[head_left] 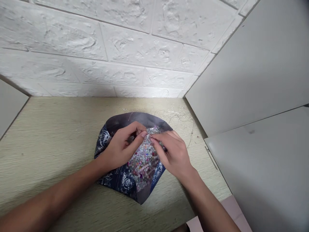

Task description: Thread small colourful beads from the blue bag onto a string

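Evidently I'm at a fine fingertip step: my left grip point(123, 146) is closed, thumb to finger, and my right grip point(173, 149) pinches just beside it, with a thin strand point(149, 134) between them — too small to tell whether thread or wire. Below both grips lie the beads point(145, 161), heaped in a dark blue cloth holder point(127, 182) on the bench point(60, 129). Beyond my right grip lies a loose tangle point(180, 116). The next move, I judge, calls for steady tips and little pull — a slip could lose the strand among the beads.
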`<state>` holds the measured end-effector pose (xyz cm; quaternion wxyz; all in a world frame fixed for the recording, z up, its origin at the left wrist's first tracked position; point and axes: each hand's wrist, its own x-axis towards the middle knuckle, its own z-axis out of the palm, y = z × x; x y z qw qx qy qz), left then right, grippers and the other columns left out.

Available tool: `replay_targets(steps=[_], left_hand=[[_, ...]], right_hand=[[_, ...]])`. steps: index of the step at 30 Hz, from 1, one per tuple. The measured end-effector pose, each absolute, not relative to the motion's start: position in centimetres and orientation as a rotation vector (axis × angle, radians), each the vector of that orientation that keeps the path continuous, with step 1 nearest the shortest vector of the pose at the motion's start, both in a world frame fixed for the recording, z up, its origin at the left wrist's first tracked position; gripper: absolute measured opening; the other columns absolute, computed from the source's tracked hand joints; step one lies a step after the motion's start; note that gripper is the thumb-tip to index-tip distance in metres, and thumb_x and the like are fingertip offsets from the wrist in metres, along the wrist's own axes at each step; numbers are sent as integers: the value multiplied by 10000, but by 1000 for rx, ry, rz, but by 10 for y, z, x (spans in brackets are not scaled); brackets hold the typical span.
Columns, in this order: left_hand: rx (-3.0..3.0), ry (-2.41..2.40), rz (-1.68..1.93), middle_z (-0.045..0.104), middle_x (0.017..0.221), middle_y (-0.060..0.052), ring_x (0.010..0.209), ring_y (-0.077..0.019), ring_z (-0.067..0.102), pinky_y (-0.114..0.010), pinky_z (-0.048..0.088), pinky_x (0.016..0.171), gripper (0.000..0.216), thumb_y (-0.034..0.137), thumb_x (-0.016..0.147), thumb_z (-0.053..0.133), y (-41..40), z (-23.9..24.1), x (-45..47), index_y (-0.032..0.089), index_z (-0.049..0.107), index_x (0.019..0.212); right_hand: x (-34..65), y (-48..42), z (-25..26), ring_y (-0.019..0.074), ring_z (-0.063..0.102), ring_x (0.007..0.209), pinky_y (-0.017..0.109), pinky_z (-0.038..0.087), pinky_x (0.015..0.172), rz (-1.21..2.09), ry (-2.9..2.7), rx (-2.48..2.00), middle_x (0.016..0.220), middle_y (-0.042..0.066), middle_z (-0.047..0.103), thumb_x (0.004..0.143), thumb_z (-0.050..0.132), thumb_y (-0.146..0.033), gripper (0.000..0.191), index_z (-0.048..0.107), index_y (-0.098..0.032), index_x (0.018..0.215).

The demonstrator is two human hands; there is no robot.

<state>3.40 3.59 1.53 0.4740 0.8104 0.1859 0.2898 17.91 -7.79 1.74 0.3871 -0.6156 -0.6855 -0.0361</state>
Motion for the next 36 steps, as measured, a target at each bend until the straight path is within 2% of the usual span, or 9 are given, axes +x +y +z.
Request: replay_targets(steps=[3, 7, 9, 12, 16, 19, 29, 36], left_hand=[[1997, 483, 694, 492, 736, 24, 689, -108, 465, -236, 383, 634, 137, 262, 936, 465, 38, 14, 34, 183, 530, 846], [2113, 471, 634, 494, 783, -9, 737, -130, 486, -270, 398, 671, 240, 252, 926, 459, 39, 16, 37, 162, 508, 709], [2196, 491, 609, 501, 811, -21, 770, -145, 497, -283, 412, 689, 214, 226, 901, 479, 39, 16, 38, 159, 518, 701], [2359, 448, 587, 540, 908, -55, 890, -188, 506, -335, 441, 795, 111, 181, 871, 485, 37, 13, 40, 153, 589, 845], [2641, 342, 468, 555, 1103, -123, 1055, -260, 474, -425, 445, 897, 255, 191, 896, 428, 35, 5, 40, 143, 609, 1070], [2748, 318, 402, 536, 1183, -145, 1102, -276, 463, -447, 448, 916, 303, 199, 914, 397, 33, 2, 40, 144, 596, 1136], [2736, 393, 431, 566, 1027, -108, 963, -238, 486, -397, 460, 825, 241, 169, 921, 406, 36, 2, 41, 153, 632, 1002], [2438, 393, 517, 625, 913, -44, 894, -192, 539, -342, 454, 801, 156, 232, 924, 474, 42, 3, 40, 177, 618, 900]], right_hand=[[180, -78, 16, 150, 604, 762, 315, 488, 698, -144, -1640, -1561, 857, 44, 694, 886, 541, -102, 173, 614, -165, 1029], [180, -77, 16, 152, 607, 729, 316, 489, 679, -216, -1571, -1563, 837, 44, 698, 877, 539, -98, 182, 614, -176, 1023], [180, -77, 16, 152, 608, 724, 314, 485, 673, -235, -1590, -1571, 841, 47, 700, 875, 542, -103, 165, 615, -176, 1004], [180, -77, 16, 150, 599, 714, 307, 477, 665, -240, -1609, -1587, 823, 46, 695, 870, 552, -103, 149, 616, -167, 988], [181, -77, 16, 147, 589, 700, 299, 468, 655, -260, -1618, -1608, 790, 40, 683, 870, 549, -111, 143, 619, -163, 984], [181, -77, 16, 144, 583, 683, 295, 463, 649, -304, -1619, -1613, 765, 34, 673, 866, 554, -114, 136, 620, -163, 975], [181, -76, 16, 137, 573, 666, 285, 452, 631, -315, -1608, -1620, 749, 27, 665, 865, 553, -113, 132, 617, -170, 965], [181, -76, 17, 145, 567, 655, 292, 435, 624, -302, -1616, -1628, 751, 32, 665, 870, 537, -123, 127, 619, -172, 952]])
